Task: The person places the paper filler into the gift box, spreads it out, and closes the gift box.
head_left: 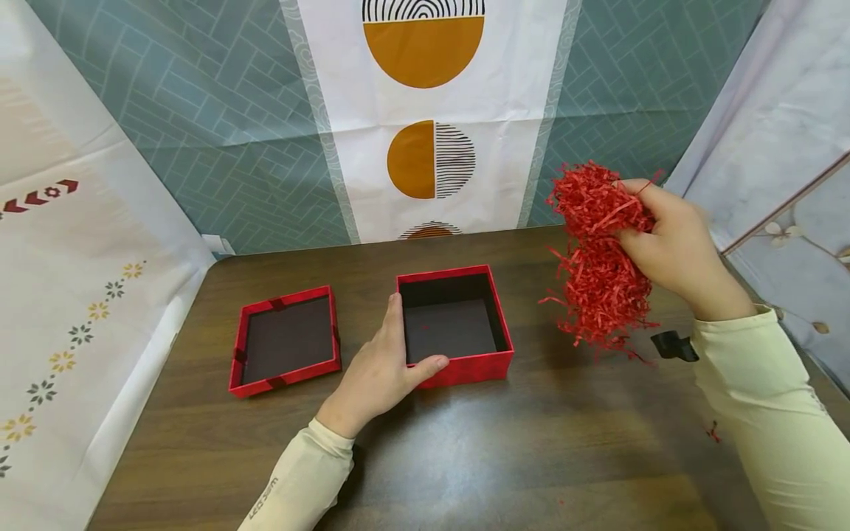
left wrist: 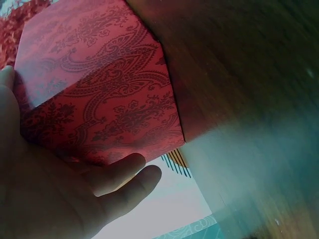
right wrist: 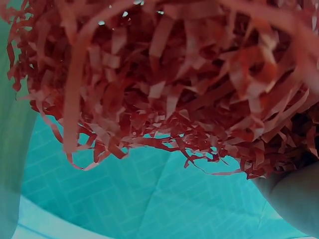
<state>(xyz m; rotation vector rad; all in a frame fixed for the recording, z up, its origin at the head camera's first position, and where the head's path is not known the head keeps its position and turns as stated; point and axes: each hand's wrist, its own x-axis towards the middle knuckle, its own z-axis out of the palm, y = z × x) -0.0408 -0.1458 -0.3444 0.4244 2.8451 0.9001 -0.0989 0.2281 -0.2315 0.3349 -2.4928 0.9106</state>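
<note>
My right hand (head_left: 677, 254) grips a big clump of red shredded paper (head_left: 607, 280), raised over the right part of the table. Its lower mass hangs beneath the fingers, and the strands fill most of the right wrist view. Around the front left corner of an uncovered red box (head_left: 471, 369) lies my left hand (head_left: 375, 372), thumb along the front wall and straight fingers against the left side. The box has a black inside, with its bottom showing. In the left wrist view, a dark paisley pattern covers the red box wall (left wrist: 99, 79) beside my fingertips.
A red box lid (head_left: 288, 339) lies inside-up left of the box. Near my right sleeve is a small black object (head_left: 674, 345). A few paper scraps (head_left: 713, 432) lie on the brown wooden table (head_left: 498, 457). Patterned cloths (head_left: 232, 110) hang behind and at both sides.
</note>
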